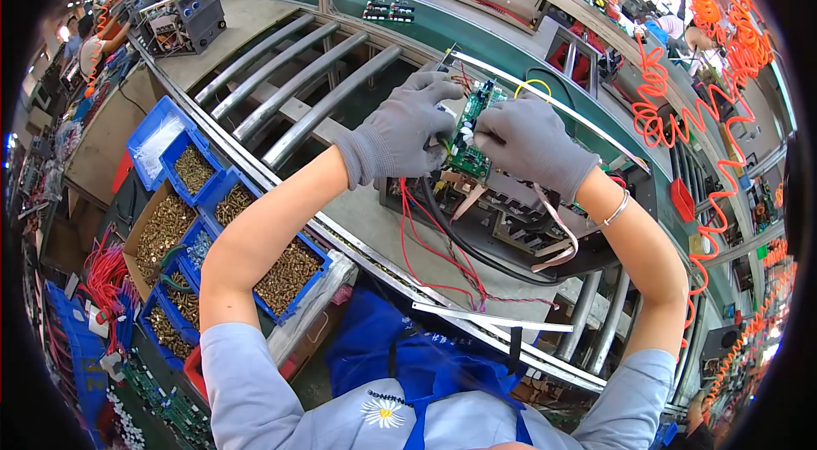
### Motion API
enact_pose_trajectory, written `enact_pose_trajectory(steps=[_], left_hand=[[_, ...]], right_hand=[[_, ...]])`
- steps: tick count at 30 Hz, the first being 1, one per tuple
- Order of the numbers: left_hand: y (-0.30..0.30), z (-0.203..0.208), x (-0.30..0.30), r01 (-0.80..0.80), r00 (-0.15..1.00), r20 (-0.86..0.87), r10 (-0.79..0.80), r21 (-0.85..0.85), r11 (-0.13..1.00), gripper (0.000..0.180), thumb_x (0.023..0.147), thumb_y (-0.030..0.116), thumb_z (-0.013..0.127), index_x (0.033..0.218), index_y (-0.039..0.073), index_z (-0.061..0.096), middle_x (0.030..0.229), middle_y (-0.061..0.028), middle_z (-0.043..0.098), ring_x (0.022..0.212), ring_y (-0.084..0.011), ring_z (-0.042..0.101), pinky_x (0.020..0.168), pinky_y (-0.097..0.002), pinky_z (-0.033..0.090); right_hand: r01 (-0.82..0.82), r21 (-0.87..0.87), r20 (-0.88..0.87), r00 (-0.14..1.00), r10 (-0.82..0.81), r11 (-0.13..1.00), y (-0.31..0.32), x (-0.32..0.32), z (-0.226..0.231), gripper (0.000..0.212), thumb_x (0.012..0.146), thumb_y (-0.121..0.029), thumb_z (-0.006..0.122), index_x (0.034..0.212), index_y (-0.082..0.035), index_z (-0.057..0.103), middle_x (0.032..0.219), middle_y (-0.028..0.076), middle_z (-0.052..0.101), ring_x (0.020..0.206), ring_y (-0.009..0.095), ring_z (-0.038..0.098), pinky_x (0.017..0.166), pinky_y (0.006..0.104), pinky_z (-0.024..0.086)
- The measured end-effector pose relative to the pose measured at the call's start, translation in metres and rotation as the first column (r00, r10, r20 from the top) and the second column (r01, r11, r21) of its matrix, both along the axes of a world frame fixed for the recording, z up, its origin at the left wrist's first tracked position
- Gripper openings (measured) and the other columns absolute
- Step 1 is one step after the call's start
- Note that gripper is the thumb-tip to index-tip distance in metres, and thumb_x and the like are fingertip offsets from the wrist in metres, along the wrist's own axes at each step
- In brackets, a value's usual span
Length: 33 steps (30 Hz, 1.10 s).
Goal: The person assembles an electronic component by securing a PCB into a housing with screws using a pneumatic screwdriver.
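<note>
Gray-gloved right hand (523, 137) grasps green circuit board (467, 123) over open black unit (611, 233); left hand (407, 125) at board's left side, hold unclear. Step apparently positioning; next move likely calls for steady alignment, red wires (405, 233) clear.

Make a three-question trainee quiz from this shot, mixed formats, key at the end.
1. Choose: what colour is the circuit board between the left hand and the right hand? A) red B) green C) white
2. True or false: the blue bins of brass-coloured fasteners sit at the person's right.
3. Fill in: a silver bangle circles the ____ wrist.

Key: 1. B. 2. False: the blue bins with brass-coloured fasteners sit at the person's left. 3. Right.
</note>
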<state>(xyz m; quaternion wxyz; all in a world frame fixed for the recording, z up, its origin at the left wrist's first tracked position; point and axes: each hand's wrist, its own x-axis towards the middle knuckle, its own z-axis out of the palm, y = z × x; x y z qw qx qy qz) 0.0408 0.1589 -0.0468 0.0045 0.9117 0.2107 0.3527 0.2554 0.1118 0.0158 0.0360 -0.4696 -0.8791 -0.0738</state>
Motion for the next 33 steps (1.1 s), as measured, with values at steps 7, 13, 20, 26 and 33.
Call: enact_pose_trajectory(steps=[7, 13, 20, 26, 33], left_hand=[[-0.006, 0.003, 0.002, 0.016, 0.999, 0.042, -0.016, -0.007, 1.0, 0.026, 0.069, 0.027, 0.078, 0.085, 0.008, 0.071, 0.115, -0.0101, 0.063, 0.122, -0.0368, 0.05, 0.105, -0.0456, 0.042], [0.002, -0.004, 0.003, 0.038, 0.997, 0.057, -0.043, 0.09, 0.995, 0.027, 0.076, 0.033, 0.077, 0.09, 0.01, 0.071, 0.106, -0.0067, 0.065, 0.115, -0.0344, 0.055, 0.105, -0.044, 0.041], [0.005, -0.003, 0.003, 0.048, 0.995, 0.082, -0.061, 0.146, 0.988, 0.028, 0.079, 0.032, 0.073, 0.098, 0.012, 0.069, 0.104, -0.0074, 0.065, 0.113, -0.0343, 0.056, 0.104, -0.0439, 0.041], [0.004, -0.001, 0.0, 0.034, 0.999, -0.037, -0.029, 0.133, 0.991, 0.029, 0.07, 0.025, 0.074, 0.095, 0.009, 0.069, 0.106, -0.0101, 0.065, 0.115, -0.0338, 0.056, 0.104, -0.0424, 0.042], [0.0, -0.004, 0.002, -0.023, 1.0, -0.01, 0.024, 0.019, 1.0, 0.054, 0.063, 0.017, 0.074, 0.111, 0.002, 0.057, 0.124, -0.0171, 0.055, 0.12, -0.0383, 0.049, 0.104, -0.0438, 0.043]], right_hand=[[0.18, -0.197, 0.021, 0.983, -0.18, 0.964, -0.003, -0.024, 0.013, 0.028, 0.084, -0.028, 0.06, 0.086, -0.003, 0.069, 0.078, 0.018, 0.066, 0.078, 0.036, 0.066, 0.071, 0.0447, 0.05], [0.097, -0.547, -0.19, 0.953, -0.236, 0.831, 0.006, -0.018, 0.018, 0.035, 0.086, -0.033, 0.057, 0.093, -0.002, 0.071, 0.082, 0.022, 0.066, 0.082, 0.036, 0.067, 0.078, 0.045, 0.051], [-0.186, -0.139, -0.016, 0.983, 0.185, 0.973, 0.007, -0.01, 0.017, 0.018, 0.088, -0.025, 0.064, 0.099, -0.011, 0.068, 0.093, 0.008, 0.065, 0.095, 0.027, 0.062, 0.095, 0.043, 0.043], [-0.465, 0.135, 0.332, 0.853, 0.402, 0.875, 0.01, -0.016, 0.013, 0.008, 0.081, -0.021, 0.066, 0.083, -0.014, 0.064, 0.084, 0.003, 0.06, 0.094, 0.022, 0.059, 0.105, 0.0389, 0.038], [-0.401, 0.12, 0.547, 0.79, 0.276, 0.908, 0.005, -0.029, 0.01, 0.002, 0.073, -0.014, 0.065, 0.074, -0.015, 0.067, 0.083, 0.002, 0.062, 0.095, 0.019, 0.06, 0.108, 0.0377, 0.036]])
